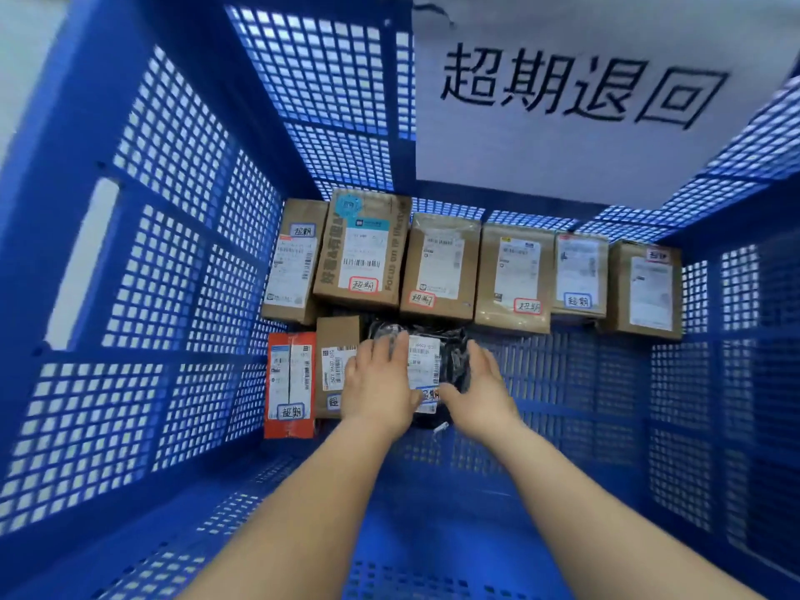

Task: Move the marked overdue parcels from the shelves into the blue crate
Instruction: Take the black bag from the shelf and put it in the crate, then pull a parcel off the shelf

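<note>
Reading 超期退回 on blue crate's (130, 296) sign (562, 123).

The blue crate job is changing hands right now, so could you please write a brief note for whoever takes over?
Left hand: flat on the black bag parcel, fingers spread over its left side.
Right hand: on the same parcel's right edge; neither hand looks closed in a firm grip.
In the blue crate: six brown boxes in a back row, e.g. the largest box; front row holds a red parcel, a small brown box and the black bag.
Done: nine parcels are in the crate.
Left: settle the black bag, release it; the shelves are out of view, so remaining parcels are unknown.
</note>
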### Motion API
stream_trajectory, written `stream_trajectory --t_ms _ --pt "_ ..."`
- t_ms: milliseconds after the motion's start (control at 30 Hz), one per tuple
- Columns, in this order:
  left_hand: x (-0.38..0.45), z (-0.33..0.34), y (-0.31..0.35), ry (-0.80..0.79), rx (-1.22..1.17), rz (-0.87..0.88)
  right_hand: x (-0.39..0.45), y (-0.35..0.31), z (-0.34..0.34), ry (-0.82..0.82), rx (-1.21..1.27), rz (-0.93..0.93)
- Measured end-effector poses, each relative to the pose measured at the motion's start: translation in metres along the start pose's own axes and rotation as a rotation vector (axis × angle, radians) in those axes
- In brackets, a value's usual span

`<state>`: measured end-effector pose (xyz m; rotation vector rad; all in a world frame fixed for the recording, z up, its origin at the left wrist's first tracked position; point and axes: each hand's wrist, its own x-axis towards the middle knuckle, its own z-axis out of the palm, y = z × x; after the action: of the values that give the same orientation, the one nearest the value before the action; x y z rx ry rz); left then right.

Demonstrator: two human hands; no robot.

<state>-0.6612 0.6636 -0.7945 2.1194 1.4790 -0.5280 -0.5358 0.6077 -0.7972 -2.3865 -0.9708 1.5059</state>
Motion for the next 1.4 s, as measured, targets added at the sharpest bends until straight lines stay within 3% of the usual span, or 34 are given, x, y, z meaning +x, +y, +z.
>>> stream_trajectory --t_ms 433,767,1033,1400 --pt "-0.135 -0.194 0.100 0.243 -0.135 0.043 -0.186 -0.085 -0.165 0.302 -0.190 -0.141" --pt "-0.238 -0.298 0.162 0.300 -0.064 0.295 -0.335 -0.097 -0.237 0.554 -0.088 -0.079" --pt "-0.323 -0.336 0.208 0.353 -0.048 0.617 -0.454 -0.077 -0.262 0.805 0.054 -0.024" --pt "-0.426 -0.329 0.295 0.317 -0.038 1.011 -0.587 -0.005 -0.280 1.125 0.211 0.149"
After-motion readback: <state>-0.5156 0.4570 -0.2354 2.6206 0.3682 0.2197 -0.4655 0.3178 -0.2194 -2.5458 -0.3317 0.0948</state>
